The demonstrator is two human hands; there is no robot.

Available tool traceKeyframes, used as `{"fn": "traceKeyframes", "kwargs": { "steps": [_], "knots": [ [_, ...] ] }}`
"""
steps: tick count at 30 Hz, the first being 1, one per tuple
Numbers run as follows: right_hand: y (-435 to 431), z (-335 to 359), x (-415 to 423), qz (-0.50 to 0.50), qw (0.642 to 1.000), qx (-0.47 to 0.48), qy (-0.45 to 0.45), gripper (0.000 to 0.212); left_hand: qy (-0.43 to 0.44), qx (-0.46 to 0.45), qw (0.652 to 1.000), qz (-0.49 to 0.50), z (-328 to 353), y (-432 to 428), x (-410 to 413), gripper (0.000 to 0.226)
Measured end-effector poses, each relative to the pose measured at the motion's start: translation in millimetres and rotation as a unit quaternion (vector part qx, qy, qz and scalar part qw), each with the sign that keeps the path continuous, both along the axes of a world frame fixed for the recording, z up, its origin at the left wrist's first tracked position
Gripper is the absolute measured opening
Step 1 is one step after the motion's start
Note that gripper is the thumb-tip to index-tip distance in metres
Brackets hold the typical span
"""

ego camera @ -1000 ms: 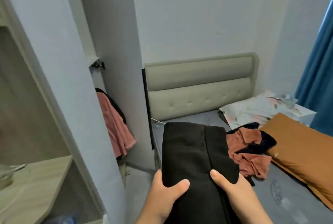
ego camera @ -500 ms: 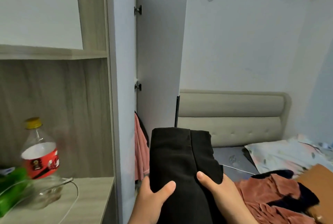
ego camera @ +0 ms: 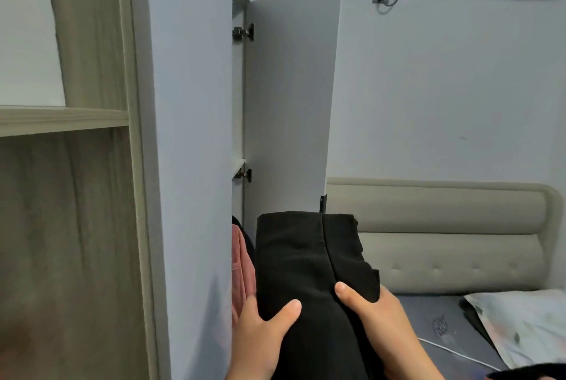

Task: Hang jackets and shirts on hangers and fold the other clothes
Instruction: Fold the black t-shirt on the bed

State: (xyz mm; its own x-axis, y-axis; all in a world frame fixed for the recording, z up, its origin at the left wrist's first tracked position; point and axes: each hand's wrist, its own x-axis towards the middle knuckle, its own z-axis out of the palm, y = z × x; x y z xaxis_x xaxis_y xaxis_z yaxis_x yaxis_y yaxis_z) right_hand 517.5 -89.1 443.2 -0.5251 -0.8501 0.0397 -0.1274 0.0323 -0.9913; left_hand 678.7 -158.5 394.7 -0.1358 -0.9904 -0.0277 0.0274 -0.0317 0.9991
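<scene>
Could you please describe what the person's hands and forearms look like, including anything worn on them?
Both hands are bare: the left hand and right hand show no gloves, rings or watch. No sleeve shows on the forearms as far as the frame's bottom edge. Fingernails are short and unpainted.

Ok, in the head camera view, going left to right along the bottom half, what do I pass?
Wooden shelf unit → white wardrobe side panel → pink garment → left hand → folded black garment → right hand → bed headboard → floral pillow.
</scene>
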Motion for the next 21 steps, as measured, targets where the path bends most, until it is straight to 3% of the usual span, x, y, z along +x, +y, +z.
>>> {"fn": "traceKeyframes", "kwargs": {
  "steps": [3, 6, 9, 14, 17, 21],
  "knots": [
    [-58.2, 9.4, -36.5, 0.019, 0.999, 0.013, 0.023, 0.037, -0.008, 0.009, 1.0, 0.019, 3.5, -56.7, -34.4, 0.122],
    [-119.1, 19.9, -67.3, 0.028, 0.999, 0.011, 0.042, 0.065, 0.0, -0.02, 0.999, 0.042, 19.5, -106.9, -60.5, 0.12],
    [-169.8, 26.2, -83.9, 0.038, 0.994, 0.017, 0.1, 0.085, -0.013, -0.05, 0.996, 0.075, 36.1, -148.5, -74.7, 0.104],
    [-240.2, 50.1, -94.4, 0.026, 0.996, -0.044, 0.075, 0.078, -0.073, -0.104, 0.986, 0.107, 81.2, -213.1, -86.8, 0.129],
    [-284.4, 82.3, -96.1, 0.068, 0.991, -0.06, 0.098, 0.079, -0.029, -0.122, 0.978, 0.167, 102.1, -246.1, -85.5, 0.094],
    [-326.5, 109.9, -88.2, 0.068, 0.989, -0.124, 0.043, 0.043, 0.037, -0.167, 0.968, 0.182, 128.7, -281.9, -92.4, 0.073]
  ]
}}
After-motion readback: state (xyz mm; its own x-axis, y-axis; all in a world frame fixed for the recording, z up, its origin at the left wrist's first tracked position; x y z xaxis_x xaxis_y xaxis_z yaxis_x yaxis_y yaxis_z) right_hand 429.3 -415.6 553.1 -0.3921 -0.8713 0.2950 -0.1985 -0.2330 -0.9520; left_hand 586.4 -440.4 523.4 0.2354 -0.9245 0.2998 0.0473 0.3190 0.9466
